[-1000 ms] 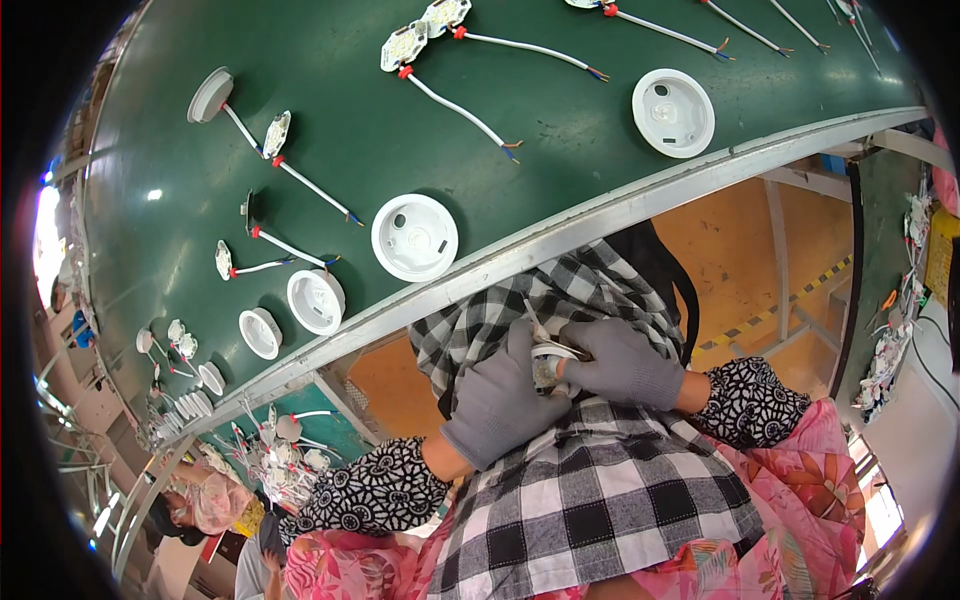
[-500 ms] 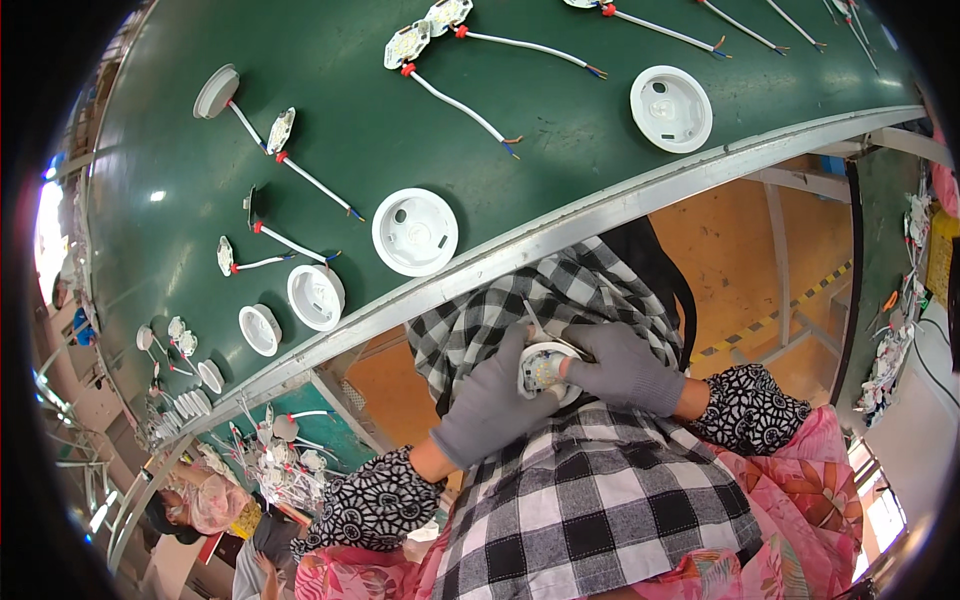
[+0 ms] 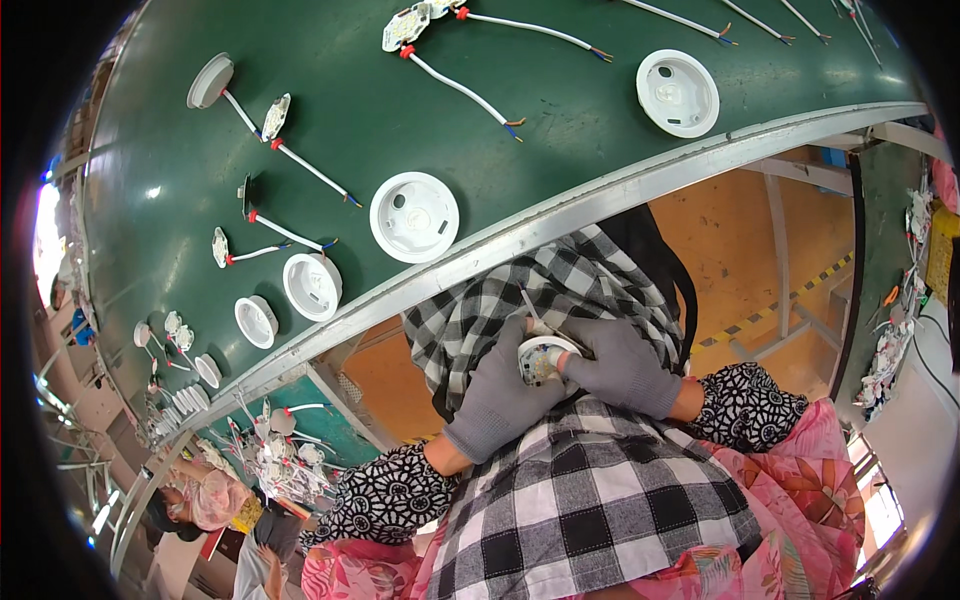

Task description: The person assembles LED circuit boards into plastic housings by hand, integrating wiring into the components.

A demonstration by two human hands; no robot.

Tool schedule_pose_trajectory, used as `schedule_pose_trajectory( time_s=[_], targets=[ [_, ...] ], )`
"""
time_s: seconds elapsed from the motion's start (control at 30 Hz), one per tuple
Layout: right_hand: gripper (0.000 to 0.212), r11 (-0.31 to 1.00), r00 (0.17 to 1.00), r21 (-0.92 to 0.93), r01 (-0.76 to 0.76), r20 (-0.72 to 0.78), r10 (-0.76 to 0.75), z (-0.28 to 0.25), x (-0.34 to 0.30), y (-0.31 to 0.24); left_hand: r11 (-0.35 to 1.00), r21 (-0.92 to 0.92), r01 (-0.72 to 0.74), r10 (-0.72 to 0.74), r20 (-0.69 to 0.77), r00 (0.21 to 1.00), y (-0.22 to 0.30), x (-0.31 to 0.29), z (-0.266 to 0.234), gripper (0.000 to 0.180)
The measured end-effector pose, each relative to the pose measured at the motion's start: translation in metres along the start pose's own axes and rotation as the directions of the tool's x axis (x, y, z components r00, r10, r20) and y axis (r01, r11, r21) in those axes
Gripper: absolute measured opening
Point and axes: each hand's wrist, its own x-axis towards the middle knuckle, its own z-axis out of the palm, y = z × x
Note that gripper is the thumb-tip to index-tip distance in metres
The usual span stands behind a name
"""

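Over my lap, both gloved hands are closed around a round white light housing (image 3: 549,346) with an LED board (image 3: 541,366) seated inside it. My left hand (image 3: 502,388) grips the housing's left and lower side. From the right, my right hand (image 3: 626,367) holds the rim, its bare thumb tip pressing on the board. A white cable (image 3: 530,304) sticks out beyond the housing on the far side. The fingers underneath are hidden.
The green table (image 3: 560,120) ends in a metal edge (image 3: 600,207) ahead of me. White housings (image 3: 415,217) and LED boards with cables (image 3: 407,28) lie spread over it. More boards heap up at the lower left (image 3: 285,450), near another person (image 3: 205,500).
My hands stay on the housing, with the left one shifted slightly and covering its lower rim more. Things on the table sit a little higher in the picture.
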Motion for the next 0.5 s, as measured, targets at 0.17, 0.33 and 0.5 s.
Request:
schedule_pose_trajectory(
  time_s=[0.17,0.33,0.5],
  targets=[
    [0.036,0.994,1.000,0.112,-0.016,0.007,0.015,-0.004,-0.004,-0.002,0.973,-0.198,-0.123,0.123,-0.013,0.992,0.010,-0.005,-0.006,0.047],
    [0.040,0.981,1.000,0.196,-0.003,-0.022,0.008,-0.004,-0.009,0.002,0.921,-0.389,0.005,0.017,0.054,0.998,0.016,-0.017,-0.007,0.041],
    [0.040,0.968,0.996,0.243,-0.059,0.081,0.040,-0.010,-0.005,-0.001,0.950,-0.307,-0.052,0.038,-0.052,0.998,0.008,-0.017,0.001,0.045]
  ],
)
